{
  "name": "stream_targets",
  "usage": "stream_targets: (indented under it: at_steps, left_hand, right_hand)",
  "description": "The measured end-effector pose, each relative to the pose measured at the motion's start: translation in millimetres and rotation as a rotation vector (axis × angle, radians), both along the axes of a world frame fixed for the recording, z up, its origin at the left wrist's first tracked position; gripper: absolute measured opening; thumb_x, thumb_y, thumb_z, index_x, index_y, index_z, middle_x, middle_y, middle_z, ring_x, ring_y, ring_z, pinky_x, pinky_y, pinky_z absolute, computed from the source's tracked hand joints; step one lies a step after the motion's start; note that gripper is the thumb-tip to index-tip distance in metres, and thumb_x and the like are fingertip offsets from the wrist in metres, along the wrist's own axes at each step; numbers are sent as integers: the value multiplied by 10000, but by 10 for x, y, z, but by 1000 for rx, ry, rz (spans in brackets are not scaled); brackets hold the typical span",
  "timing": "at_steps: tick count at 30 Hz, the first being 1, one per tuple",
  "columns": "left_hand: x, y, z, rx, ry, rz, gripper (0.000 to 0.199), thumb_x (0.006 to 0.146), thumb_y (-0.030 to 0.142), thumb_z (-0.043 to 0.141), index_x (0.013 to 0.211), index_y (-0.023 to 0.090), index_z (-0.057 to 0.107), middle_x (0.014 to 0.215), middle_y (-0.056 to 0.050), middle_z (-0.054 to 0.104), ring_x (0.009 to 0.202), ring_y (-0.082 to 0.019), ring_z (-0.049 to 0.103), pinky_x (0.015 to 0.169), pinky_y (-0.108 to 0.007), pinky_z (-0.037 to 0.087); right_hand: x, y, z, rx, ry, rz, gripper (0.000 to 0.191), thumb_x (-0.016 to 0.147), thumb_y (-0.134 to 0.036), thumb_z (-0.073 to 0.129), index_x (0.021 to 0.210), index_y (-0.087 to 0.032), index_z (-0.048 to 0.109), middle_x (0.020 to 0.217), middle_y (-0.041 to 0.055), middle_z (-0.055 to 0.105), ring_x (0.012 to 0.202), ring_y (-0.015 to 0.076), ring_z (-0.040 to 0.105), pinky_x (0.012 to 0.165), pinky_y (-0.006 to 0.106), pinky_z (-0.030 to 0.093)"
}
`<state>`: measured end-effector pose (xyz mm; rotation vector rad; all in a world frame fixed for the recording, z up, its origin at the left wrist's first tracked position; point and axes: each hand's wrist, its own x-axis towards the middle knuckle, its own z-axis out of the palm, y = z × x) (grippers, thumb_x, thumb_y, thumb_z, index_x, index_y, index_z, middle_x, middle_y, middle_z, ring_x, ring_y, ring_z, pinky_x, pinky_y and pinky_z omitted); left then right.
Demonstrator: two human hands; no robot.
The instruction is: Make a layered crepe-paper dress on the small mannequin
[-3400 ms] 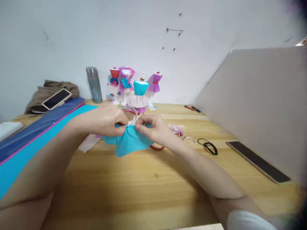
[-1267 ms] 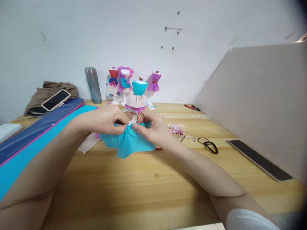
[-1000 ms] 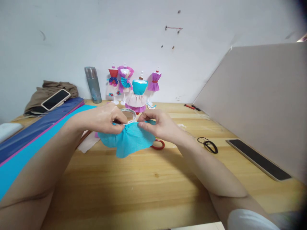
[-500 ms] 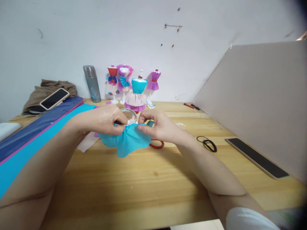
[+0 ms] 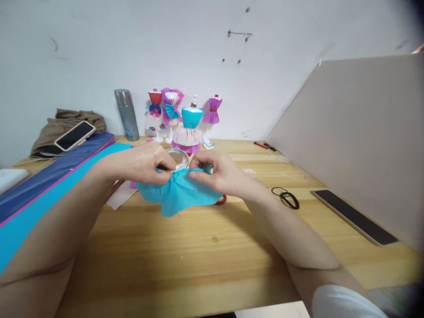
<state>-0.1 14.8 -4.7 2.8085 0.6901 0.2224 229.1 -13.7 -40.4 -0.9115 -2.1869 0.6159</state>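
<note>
A thin turquoise sheet [image 5: 180,194], gathered into folds along its top edge, hangs between my two hands above the wooden table [image 5: 185,260]. My left hand [image 5: 150,163] pinches the gathered edge at its left part. Thumb and fingers of my right hand [image 5: 213,172] grip the same edge a little to the right. Just behind the sheet is a roll of tape [image 5: 180,155], partly covered. Red scissor handles [image 5: 222,200] show from under the sheet's right side.
Small mannequins in paper dresses [image 5: 192,119] and a flask [image 5: 126,115] stand by the wall. Left are a phone [image 5: 75,136] on brown cloth and coloured sheets [image 5: 49,181]. Black bands [image 5: 287,198] and a dark flat device [image 5: 354,216] lie right.
The sheet's right part has spread further right and now covers more of the red handles. Both hands keep their pinch, nearly in the same place.
</note>
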Motion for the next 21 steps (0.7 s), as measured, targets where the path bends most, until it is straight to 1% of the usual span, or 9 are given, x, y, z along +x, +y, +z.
stream_targets:
  at_steps: [6,9,13,18,21]
  left_hand:
    - [11,-6,-4,3,12,5,234,758,107,507,559,184,411,541,39,434,504,-82,381,499,-242,267]
    - [15,-8,-4,7,8,8,236,764,107,507,560,182,415,541,41,428,503,-80,378,496,-239,267]
    - [17,-12,-5,12,5,21,231,767,119,509,562,179,421,550,43,426,509,-74,360,505,-243,267]
    - [5,-31,23,18,0,35,272,771,135,490,549,182,339,545,60,285,517,-67,255,497,-250,214]
    - [-8,-34,36,10,-12,28,285,786,162,494,551,185,333,552,60,261,509,-65,255,488,-250,203]
  right_hand:
    - [-64,-10,-52,-69,59,50,108,805,-248,591,729,-173,606,701,-8,616,662,123,542,610,249,424]
    - [-84,-14,-64,-60,80,57,126,802,-262,584,732,-165,622,690,-3,608,644,124,527,591,252,411]
    - [-98,-20,-74,-28,98,60,129,803,-225,567,718,-167,643,689,9,623,655,135,534,602,264,409]
    - [-105,0,-100,-38,134,1,109,779,-241,575,709,-174,624,689,7,620,651,137,542,606,268,413]
    - [-114,21,-111,-66,178,-9,110,755,-273,595,690,-189,567,648,-20,563,615,120,504,581,251,397]
